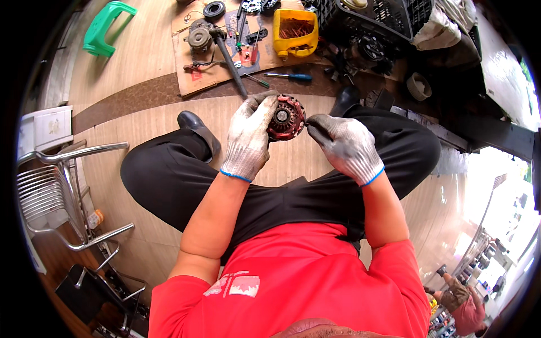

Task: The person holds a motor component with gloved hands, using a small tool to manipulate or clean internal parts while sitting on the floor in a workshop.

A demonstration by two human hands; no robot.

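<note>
A round, dark-rimmed machine part [290, 125] with reddish segments and a toothed metal centre is held up between my knees, its face toward me. My left hand [248, 134], in a white knit glove with grey stains, is closed around the part's left side. Beside the right rim, my gloved right hand [345, 142] has its thumb and fingers pinched together. Whether those fingertips grip the rim or something small is hidden. Beyond my hands lie a green-tipped screwdriver [257, 80], a blue-handled screwdriver [298, 76] and a dark hammer-like tool with a long shaft [230, 65].
Cardboard [191, 84] lies ahead with a greasy motor-like part [200, 38] on it. A cut yellow jug [296, 49] holds reddish-brown scraps. Black crates [372, 19] stand far right, near a white cup [418, 86]. A green stool [104, 28] and metal chair [79, 152] are at left.
</note>
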